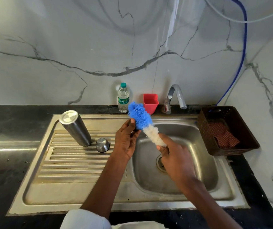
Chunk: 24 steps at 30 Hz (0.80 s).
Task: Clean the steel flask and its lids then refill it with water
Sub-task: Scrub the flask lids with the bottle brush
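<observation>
The steel flask (75, 128) stands upside down and tilted on the sink's ribbed drainboard (69, 159). A small steel cup lid (102, 144) lies beside its mouth. My right hand (173, 156) grips the handle of a bottle brush (139, 119) with blue and white bristles, held over the basin. My left hand (125, 139) is curled round a small dark object, mostly hidden, and holds it against the blue bristles.
A faucet (176, 96), a red plastic cup (150, 103) and a clear water bottle (123, 98) stand along the back edge. The steel basin (198, 162) lies below my hands. A brown basket (248, 146) holding a checked cloth (223, 136) sits at the right.
</observation>
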Available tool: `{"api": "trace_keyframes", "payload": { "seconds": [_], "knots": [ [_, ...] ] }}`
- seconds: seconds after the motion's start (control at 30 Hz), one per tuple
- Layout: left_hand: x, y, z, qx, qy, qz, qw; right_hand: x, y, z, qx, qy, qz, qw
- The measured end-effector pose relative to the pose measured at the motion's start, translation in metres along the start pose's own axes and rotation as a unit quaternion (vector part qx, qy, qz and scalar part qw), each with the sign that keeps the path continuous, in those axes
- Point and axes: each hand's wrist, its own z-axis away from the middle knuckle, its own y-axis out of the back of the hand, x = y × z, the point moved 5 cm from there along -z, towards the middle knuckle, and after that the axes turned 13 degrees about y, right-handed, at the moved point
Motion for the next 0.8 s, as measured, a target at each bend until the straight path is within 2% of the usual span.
{"api": "trace_keyframes", "payload": {
  "seconds": [0.1,0.2,0.27,0.37,0.57,0.7,0.8],
  "knots": [
    [0.010,0.002,0.001,-0.034,-0.012,-0.026,0.999,0.007,0.002,0.005,0.005,-0.016,-0.002,1.000],
    [0.013,0.009,-0.001,0.018,-0.052,-0.089,0.994,0.011,-0.001,0.013,-0.012,-0.026,-0.003,1.000],
    [0.009,0.014,-0.002,0.048,-0.038,-0.079,0.995,0.008,-0.003,0.016,-0.024,-0.020,0.010,0.999],
    [-0.008,0.008,0.002,0.031,0.010,-0.050,0.998,0.009,0.002,0.002,-0.002,-0.023,0.018,1.000],
    [0.004,0.019,-0.009,0.091,-0.014,-0.023,0.995,-0.007,0.007,0.007,-0.045,0.018,0.063,0.997],
    [0.002,0.016,-0.004,0.058,-0.060,-0.187,0.979,-0.010,0.016,-0.010,-0.047,0.018,0.132,0.990],
    [0.015,0.017,-0.005,0.113,-0.118,-0.262,0.951,-0.015,0.024,-0.019,-0.077,0.012,0.164,0.983]
  ]
}}
